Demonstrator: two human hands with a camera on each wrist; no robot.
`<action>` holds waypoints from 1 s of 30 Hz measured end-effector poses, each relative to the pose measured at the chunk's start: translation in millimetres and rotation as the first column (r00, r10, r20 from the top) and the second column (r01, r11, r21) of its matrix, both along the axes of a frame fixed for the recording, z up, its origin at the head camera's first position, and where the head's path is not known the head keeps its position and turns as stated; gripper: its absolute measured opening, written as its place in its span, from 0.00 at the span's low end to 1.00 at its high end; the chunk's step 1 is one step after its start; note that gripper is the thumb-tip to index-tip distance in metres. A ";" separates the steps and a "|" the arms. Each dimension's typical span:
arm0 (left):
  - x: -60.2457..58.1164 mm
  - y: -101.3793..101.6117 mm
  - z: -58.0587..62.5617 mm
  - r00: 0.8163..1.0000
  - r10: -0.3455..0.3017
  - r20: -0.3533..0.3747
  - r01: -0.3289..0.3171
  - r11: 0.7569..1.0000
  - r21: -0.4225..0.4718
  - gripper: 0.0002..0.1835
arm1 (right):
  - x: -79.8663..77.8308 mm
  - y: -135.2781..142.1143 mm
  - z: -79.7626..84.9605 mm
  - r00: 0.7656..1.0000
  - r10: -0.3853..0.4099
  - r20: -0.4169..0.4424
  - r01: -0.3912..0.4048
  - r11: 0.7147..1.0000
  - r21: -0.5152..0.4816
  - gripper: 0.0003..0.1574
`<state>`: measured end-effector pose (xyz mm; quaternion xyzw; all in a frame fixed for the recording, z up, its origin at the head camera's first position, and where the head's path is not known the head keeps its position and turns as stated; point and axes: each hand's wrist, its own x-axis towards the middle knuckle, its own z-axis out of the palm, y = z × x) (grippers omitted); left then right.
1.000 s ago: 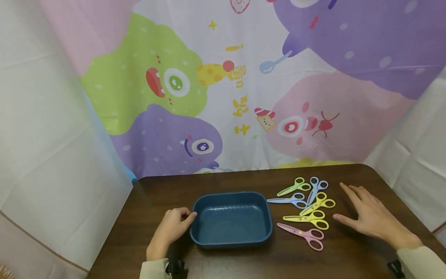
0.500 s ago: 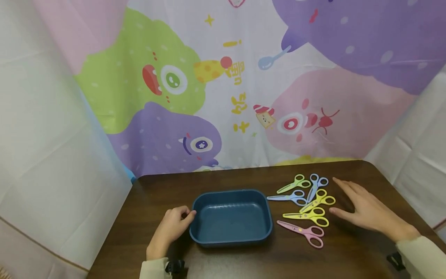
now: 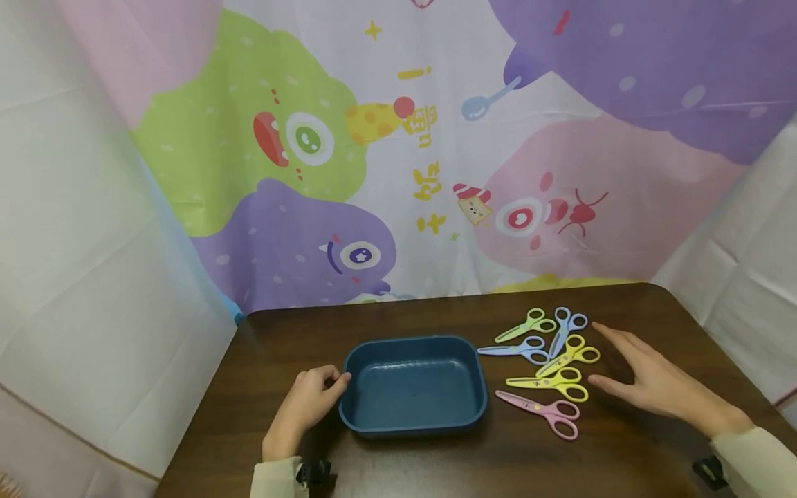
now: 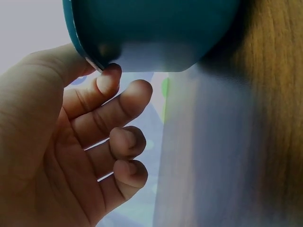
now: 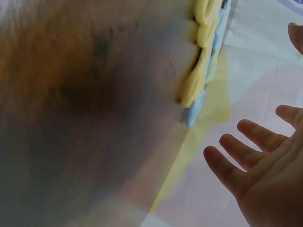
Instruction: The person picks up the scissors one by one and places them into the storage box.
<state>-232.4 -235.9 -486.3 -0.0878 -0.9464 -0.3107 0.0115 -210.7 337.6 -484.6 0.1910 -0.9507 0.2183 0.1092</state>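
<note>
My left hand [image 3: 308, 401] pinches the left rim of a dark blue rectangular plastic tray [image 3: 411, 431] between thumb and index finger. In the left wrist view, the remaining fingers curl loosely below the tray's rim [image 4: 72, 35]. Several children's scissors lie right of the tray: a green pair [image 3: 513, 333], an upper blue pair [image 3: 563, 330], a lower blue pair [image 3: 504, 351], two yellow pairs, upper [image 3: 563, 361] and lower [image 3: 537, 382], and a pink pair [image 3: 535, 407]. Just right of their handles hovers my right hand [image 3: 654, 380], fingers spread and holding nothing.
Everything stands on a dark brown wooden table [image 3: 261, 346]. Behind its far edge hangs a cloth [image 3: 436, 263] printed with cartoon monsters. White cloth [image 3: 81, 242] hangs at both sides. The upper blue scissors' tip overlaps the upper yellow pair.
My right hand has shifted a little left, closer to the scissors' handles. The head view has tilted slightly down. The left hand keeps its hold on the tray, and the scissors lie as before.
</note>
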 end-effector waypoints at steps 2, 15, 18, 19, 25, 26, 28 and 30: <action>-1.0 0.3 0.2 1.000 -0.001 -0.003 0.001 1.000 -0.001 0.15 | 0.6 -2.5 -2.3 1.000 0.008 0.008 -0.008 1.000 -0.010 0.62; -0.1 -0.8 1.6 1.000 -0.003 0.027 0.003 1.000 0.009 0.14 | 2.7 -16.1 -19.0 0.996 0.021 -0.083 -0.020 1.000 0.014 0.56; 1.1 -0.9 2.2 0.999 0.006 0.039 -0.007 1.000 0.014 0.14 | 3.0 -17.5 -22.5 0.996 0.030 -0.087 -0.029 0.999 0.015 0.55; 1.1 -0.8 2.5 0.999 0.009 0.038 -0.010 1.000 0.014 0.14 | 3.1 -17.8 -23.4 0.995 0.029 -0.091 -0.027 1.000 0.015 0.55; 2.0 0.6 3.8 1.000 0.008 0.022 -0.009 1.000 0.012 0.15 | 2.9 -17.1 -30.7 0.994 0.035 -0.107 -0.035 0.999 0.004 0.54; 2.0 0.9 4.0 1.000 0.008 0.025 -0.009 1.000 0.011 0.15 | 2.9 -16.9 -32.2 0.994 0.039 -0.104 -0.040 0.999 -0.002 0.53; 2.1 1.3 3.9 1.000 0.010 0.030 -0.010 1.000 0.009 0.15 | 3.2 -16.9 -34.6 0.995 0.046 -0.091 -0.047 0.999 -0.005 0.52; 2.3 1.4 4.3 0.999 0.016 0.042 -0.016 1.000 0.007 0.15 | 3.2 -17.5 -36.0 0.995 0.053 -0.081 -0.054 0.999 -0.006 0.51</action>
